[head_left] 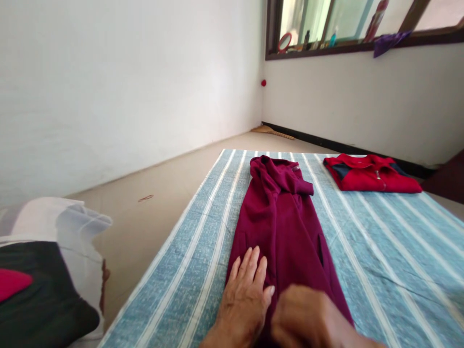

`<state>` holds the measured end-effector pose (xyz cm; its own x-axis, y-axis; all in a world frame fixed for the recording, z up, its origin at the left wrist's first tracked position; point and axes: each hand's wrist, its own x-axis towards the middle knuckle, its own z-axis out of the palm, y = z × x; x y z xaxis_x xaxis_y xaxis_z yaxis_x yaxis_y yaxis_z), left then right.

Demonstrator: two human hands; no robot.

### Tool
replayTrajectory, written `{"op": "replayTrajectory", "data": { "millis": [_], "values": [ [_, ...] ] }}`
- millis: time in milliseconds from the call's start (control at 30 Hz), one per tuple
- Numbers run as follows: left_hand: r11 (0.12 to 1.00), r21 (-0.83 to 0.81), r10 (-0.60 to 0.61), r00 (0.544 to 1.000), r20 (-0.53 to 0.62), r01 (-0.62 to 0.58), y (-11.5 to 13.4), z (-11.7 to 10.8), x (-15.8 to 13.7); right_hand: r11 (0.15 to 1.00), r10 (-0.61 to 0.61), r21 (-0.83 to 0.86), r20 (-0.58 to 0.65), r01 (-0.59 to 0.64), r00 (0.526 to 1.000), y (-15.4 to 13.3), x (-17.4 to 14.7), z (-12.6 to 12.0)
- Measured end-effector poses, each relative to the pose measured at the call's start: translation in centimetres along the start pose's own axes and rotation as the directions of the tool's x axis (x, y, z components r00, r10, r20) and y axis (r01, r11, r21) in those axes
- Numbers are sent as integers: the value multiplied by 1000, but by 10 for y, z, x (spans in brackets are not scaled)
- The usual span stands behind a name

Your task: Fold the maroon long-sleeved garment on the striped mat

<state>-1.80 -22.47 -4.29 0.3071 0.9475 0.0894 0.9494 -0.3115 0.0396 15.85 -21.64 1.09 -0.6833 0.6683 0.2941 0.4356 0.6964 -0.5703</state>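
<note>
A maroon garment [286, 217] lies folded lengthwise into a long strip on a blue and white striped cloth [380, 251]. My left hand [244, 295] rests flat on the garment's near end, fingers stretched out together. My right hand [308, 316] sits beside it on the same end, its back toward the camera and its fingers curled under, hidden; whether they pinch the fabric I cannot tell. A folded red garment [369, 173] with dark panels lies at the far right of the cloth.
A pile of white, black and red fabric [43, 280] sits at the left on the beige floor [152, 212]. White walls stand close. A window sill [344, 41] at the top right carries bottles and a purple cloth. A broom [271, 130] lies by the far wall.
</note>
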Motion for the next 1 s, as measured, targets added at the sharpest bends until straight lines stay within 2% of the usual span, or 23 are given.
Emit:
{"op": "replayTrajectory", "data": {
  "millis": [33,67,100,133,167,200,267,400,567,633,733,1000],
  "values": [
    [1000,3,4,1000,-7,-4,0,-1,0,997,70,19,-6,-70,997,15,19,-9],
    [1000,4,8,1000,-13,-8,1,-1,0,964,253,84,-9,-252,967,32,39,-17],
    [1000,1,14,1000,-21,-14,1,-2,0,898,424,146,-30,-416,905,50,59,-24],
    [1000,-3,18,999,-28,-18,1,-3,1,796,575,231,-3,-559,818,68,78,-29],
    [1000,-8,19,999,-38,-19,1,-3,1,650,710,322,68,-688,701,84,94,-33],
    [1000,-13,20,999,-47,-21,0,-2,0,586,752,348,103,-731,652,98,108,-35],
    [1000,-21,19,997,-69,-20,0,0,0,505,788,393,154,-768,596,116,127,-33],
    [999,-28,16,996,-93,-19,0,5,-2,476,783,466,162,-746,600,120,141,-22],
    [1000,-24,16,995,-97,-19,3,3,0,557,742,549,8,-623,670,119,148,-18],
    [999,-30,15,996,-84,-18,4,1,1,569,738,562,-26,-601,674,124,148,-15],
    [999,-53,7,999,-51,-9,5,-2,1,557,743,562,-11,-611,669,132,144,-10],
    [999,-50,-17,999,-30,16,4,-6,2,568,691,629,-14,-530,723,130,149,-9]
  ]
}}
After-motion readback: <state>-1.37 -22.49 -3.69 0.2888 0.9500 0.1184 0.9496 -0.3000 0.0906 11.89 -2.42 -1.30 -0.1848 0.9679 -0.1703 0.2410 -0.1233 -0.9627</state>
